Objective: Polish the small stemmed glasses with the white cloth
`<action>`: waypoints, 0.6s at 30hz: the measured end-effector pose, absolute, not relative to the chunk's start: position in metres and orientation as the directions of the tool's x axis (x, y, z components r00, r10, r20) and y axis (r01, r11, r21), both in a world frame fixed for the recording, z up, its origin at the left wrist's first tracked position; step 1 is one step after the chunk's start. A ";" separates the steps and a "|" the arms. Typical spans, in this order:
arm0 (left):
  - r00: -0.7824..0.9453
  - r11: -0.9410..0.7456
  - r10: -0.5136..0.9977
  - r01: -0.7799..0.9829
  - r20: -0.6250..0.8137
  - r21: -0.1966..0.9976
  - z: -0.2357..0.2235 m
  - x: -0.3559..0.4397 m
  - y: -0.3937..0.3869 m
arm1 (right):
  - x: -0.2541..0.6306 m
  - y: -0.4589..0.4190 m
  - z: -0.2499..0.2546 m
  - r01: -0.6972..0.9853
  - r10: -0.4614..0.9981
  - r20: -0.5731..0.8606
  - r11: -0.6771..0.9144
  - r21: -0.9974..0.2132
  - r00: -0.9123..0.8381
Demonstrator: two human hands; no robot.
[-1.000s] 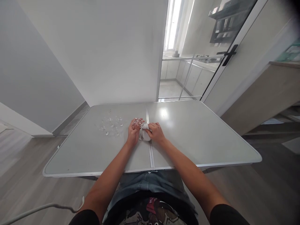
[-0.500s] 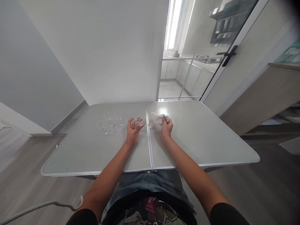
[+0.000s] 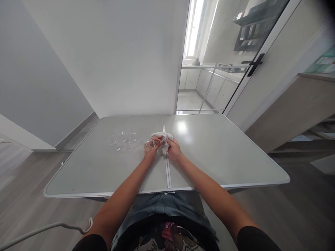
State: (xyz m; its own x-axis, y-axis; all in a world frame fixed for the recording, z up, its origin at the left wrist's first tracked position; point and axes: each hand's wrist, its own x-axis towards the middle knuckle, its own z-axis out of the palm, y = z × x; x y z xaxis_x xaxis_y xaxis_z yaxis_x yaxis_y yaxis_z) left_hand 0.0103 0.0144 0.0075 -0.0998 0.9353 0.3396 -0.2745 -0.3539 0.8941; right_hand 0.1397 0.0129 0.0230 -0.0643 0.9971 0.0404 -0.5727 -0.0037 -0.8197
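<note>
My left hand is closed around a clear stemmed glass, its bowl pointing left and the glass tilted on its side above the table. A white cloth is wrapped about the stem and foot end, so that end is hidden. On the right, my right hand pinches the cloth against the glass, close beside the left fingers. Left of my hands, a cluster of clear, shiny pieces lies on the table; they are too transparent to tell their kind.
The pale grey folding table has a metal seam down its middle and a metal rim. A white wall stands behind it. At the right are a glass door with a black handle and a wooden shelf. A grey cable hangs at lower left.
My right hand has moved left with the cloth, bringing it onto the stem end of the glass. My left hand has shifted slightly right and down, still holding the glass.
</note>
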 end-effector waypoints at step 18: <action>-0.179 -0.288 0.953 -0.292 0.244 0.912 0.002 0.006 0.019 | 0.142 0.007 0.025 -0.476 0.976 0.190 0.118 -0.872 -0.107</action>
State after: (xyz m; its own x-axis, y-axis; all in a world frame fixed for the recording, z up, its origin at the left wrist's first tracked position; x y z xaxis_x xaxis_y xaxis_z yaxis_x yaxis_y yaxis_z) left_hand 0.0055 0.0195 0.0019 -0.1787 0.9533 0.2436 -0.2918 -0.2878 0.9122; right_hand 0.1419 0.0068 0.0251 -0.1074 0.9758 0.1903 -0.4761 0.1176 -0.8715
